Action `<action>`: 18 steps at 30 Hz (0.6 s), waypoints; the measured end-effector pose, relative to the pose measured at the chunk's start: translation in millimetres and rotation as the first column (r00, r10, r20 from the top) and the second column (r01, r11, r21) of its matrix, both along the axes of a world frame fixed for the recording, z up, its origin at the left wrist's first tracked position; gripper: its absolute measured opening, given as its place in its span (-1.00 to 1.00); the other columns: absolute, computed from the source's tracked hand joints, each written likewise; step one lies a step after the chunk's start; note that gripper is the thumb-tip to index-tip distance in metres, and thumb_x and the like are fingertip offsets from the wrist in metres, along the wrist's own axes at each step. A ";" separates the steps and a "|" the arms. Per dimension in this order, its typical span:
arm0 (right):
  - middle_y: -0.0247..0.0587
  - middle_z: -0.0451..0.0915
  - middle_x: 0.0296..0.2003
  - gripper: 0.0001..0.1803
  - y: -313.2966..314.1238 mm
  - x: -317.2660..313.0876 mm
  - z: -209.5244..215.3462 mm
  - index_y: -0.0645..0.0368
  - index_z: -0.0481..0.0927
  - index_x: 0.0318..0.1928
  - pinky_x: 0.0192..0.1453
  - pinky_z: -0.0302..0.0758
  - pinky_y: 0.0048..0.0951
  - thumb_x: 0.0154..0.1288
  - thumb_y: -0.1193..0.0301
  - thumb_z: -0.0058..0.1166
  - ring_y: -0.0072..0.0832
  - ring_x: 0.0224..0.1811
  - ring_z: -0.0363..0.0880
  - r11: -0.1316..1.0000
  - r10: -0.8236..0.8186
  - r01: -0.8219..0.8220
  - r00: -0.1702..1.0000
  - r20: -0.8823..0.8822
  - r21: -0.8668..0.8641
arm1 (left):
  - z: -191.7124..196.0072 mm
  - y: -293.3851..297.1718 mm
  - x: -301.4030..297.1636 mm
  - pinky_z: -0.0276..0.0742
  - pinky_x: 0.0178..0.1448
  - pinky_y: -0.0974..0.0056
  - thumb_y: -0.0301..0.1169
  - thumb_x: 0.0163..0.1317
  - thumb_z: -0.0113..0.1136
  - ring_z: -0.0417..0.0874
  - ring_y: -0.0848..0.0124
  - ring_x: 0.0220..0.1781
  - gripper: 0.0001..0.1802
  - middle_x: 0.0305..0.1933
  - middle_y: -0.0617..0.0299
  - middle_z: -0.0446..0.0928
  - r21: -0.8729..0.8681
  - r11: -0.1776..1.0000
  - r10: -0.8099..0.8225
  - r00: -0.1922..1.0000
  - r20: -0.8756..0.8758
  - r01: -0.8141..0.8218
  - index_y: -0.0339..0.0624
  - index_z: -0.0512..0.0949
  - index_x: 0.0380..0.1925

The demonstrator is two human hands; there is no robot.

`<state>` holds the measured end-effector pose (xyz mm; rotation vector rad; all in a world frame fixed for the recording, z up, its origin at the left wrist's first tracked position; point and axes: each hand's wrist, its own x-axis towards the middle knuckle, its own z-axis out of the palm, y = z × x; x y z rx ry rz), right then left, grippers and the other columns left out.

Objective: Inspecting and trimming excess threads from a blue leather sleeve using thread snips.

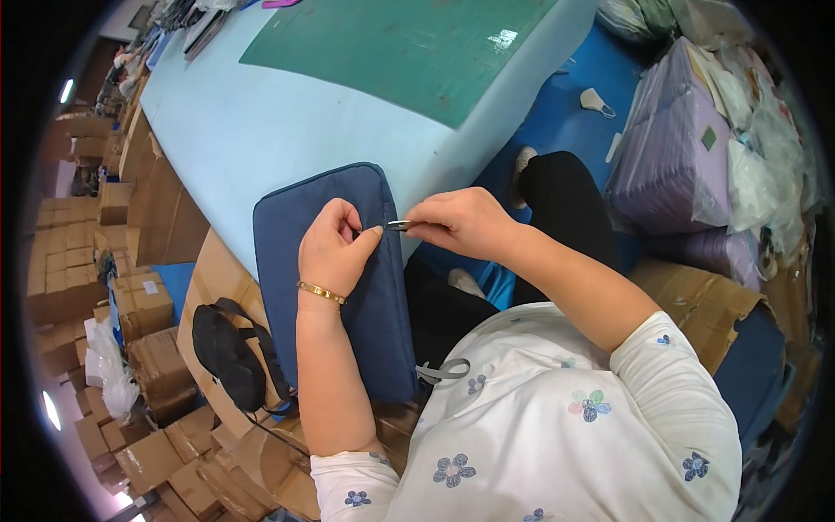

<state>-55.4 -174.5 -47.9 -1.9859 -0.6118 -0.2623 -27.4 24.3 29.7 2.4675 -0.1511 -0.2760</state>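
A navy blue fabric case (365, 331) with rounded corners lies partly on the table's near corner and reaches down toward my lap. A grey strap loop (445, 371) sticks out near its lower right corner. My left hand (335, 248), with a gold bracelet at the wrist, is over the upper part of the case, thumb and fingers pinched together; what they hold is too small to tell. From the right, my right hand (465, 224) grips a small slim metal tool (398, 225). Its tip meets the case's right edge, beside my left thumb.
A green cutting mat (400, 56) covers part of the light blue table (217, 113). A black strapped pouch (228, 357) lies on cardboard at the left, with several stacked boxes (161, 365) beyond. Purple wrapped stacks (674, 139) stand on the right. A white mask (593, 101) lies on the blue floor.
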 end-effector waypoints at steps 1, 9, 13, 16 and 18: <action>-0.32 0.59 -0.47 -0.88 0.0 0.4 1.3 0.03 0.58 -0.34 -0.42 0.47 -0.32 0.13 0.32 0.17 -0.28 -0.42 0.58 1.000 -0.002 0.002 1.000 0.001 0.001 | 0.4 -0.4 0.1 0.23 -0.48 0.35 -0.30 -0.09 0.32 0.26 0.49 -0.60 -0.69 -0.65 0.34 0.24 0.001 1.000 -0.002 1.000 0.001 0.002 -0.16 0.35 -0.55; -0.19 0.60 -0.48 -0.84 -2.7 2.7 15.3 0.08 0.61 -0.31 -0.36 0.47 -0.20 0.15 0.29 0.14 -0.18 -0.40 0.58 0.998 0.030 -0.040 0.982 -0.185 -0.054 | -0.7 -0.2 0.6 0.23 -0.48 0.36 -0.31 -0.10 0.32 0.25 0.51 -0.60 -0.69 -0.65 0.35 0.25 -0.025 1.000 -0.003 1.000 -0.007 0.003 -0.16 0.36 -0.55; -0.19 0.61 -0.48 -0.83 -5.2 5.8 19.8 0.08 0.61 -0.31 -0.35 0.47 -0.19 0.15 0.29 0.15 -0.18 -0.40 0.59 0.992 0.045 -0.067 0.981 -0.189 -0.111 | -0.7 1.7 1.4 0.23 -0.48 0.36 -0.31 -0.10 0.33 0.26 0.51 -0.60 -0.70 -0.65 0.36 0.25 -0.032 0.999 -0.004 1.000 -0.001 0.004 -0.16 0.36 -0.55; -0.23 0.58 -0.52 -0.85 -5.2 7.3 15.8 0.08 0.61 -0.31 -0.44 0.45 -0.34 0.14 0.31 0.20 -0.27 -0.50 0.55 0.992 0.041 -0.053 0.993 -0.111 -0.110 | -2.0 1.5 1.3 0.23 -0.48 0.36 -0.32 -0.10 0.33 0.25 0.52 -0.60 -0.70 -0.64 0.36 0.25 -0.044 0.999 -0.003 1.000 -0.003 0.003 -0.16 0.37 -0.54; -0.23 0.58 -0.51 -0.84 -4.2 8.3 15.6 0.08 0.62 -0.30 -0.43 0.45 -0.34 0.13 0.31 0.21 -0.26 -0.50 0.55 0.994 0.053 -0.066 0.988 -0.146 -0.086 | -2.7 2.5 1.1 0.23 -0.48 0.36 -0.32 -0.10 0.33 0.25 0.52 -0.60 -0.70 -0.64 0.36 0.25 -0.051 0.999 0.000 1.000 -0.005 0.000 -0.15 0.37 -0.54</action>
